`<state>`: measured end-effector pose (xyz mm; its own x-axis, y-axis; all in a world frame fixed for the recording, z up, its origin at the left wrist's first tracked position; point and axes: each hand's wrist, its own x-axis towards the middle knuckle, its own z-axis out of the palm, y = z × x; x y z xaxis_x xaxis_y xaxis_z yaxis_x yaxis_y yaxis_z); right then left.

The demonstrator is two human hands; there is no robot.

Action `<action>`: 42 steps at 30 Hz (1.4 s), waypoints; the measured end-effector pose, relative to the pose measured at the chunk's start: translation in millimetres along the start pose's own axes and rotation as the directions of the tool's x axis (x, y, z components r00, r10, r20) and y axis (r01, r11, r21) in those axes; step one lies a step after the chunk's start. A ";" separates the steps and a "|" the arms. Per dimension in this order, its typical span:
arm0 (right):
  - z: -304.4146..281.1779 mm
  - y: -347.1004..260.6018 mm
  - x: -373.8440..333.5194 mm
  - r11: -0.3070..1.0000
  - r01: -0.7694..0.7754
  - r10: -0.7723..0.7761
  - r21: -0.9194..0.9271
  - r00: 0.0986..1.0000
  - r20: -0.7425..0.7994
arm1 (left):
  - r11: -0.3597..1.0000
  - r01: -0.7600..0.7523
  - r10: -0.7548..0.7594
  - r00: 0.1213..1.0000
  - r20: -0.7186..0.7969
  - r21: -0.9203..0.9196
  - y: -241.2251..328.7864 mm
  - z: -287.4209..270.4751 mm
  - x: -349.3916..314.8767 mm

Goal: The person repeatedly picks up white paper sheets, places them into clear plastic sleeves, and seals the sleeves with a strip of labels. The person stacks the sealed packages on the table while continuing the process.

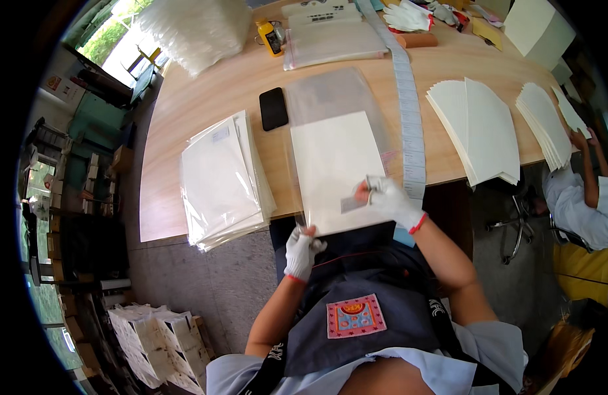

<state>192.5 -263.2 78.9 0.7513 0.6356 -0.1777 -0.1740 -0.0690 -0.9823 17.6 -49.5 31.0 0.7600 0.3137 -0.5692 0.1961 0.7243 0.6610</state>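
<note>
We've got the white card sheet [337, 155] on the near middle of the table [162, 178], near edge hanging past the table edge, toward our lap. Clear plastic bags [330, 89] lie flat at it and stick out on the far side; can't tell if the sheet is on top or partly inside one.

Our left hand [304, 252], in a white knit glove with a red cuff, has its fingers bent in at the sheet's near left corner; we can't tell if it's pinching card or plastic. Our right hand [389, 199], same glove type, is over the sheet's near right part with fingers curled, just right of a small grey label [352, 205]. Blurred; can't tell if it's gripping anything.

To the left: stack of plastic-sleeved white sheets [221, 178]. Black phone [273, 109] at the sheet's far left, yellow bottle [269, 37] farther back. Long label strip [408, 112] runs far to near, right of the bags. Further right: fanned white sheets [478, 131], a smaller fan [542, 122] beyond, then a co-worker's hands [583, 137] at another white sheet [569, 110].
</note>
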 end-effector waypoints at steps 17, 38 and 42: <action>-8.2 -18.8 82.1 0.530 0.079 -0.579 -0.844 0.761 -0.292 | 0.988 0.037 -0.045 0.997 0.054 0.151 -0.5 -19.3 -61.0; 173.9 -39.8 110.9 0.954 0.049 -0.016 -0.295 0.993 0.115 | -0.129 -0.174 0.927 0.329 0.181 0.976 214.4 -72.0 -53.0; 180.7 -41.0 100.3 0.800 0.117 -0.063 -0.589 0.992 0.112 | -0.463 0.061 0.675 0.672 0.307 0.884 185.2 -69.7 -7.7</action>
<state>159.9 -57.7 112.1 0.6844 0.7210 -0.1078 0.3239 -0.4332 -0.8411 4.9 125.1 123.7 0.8326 0.5110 0.2135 0.5037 -0.8590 0.0917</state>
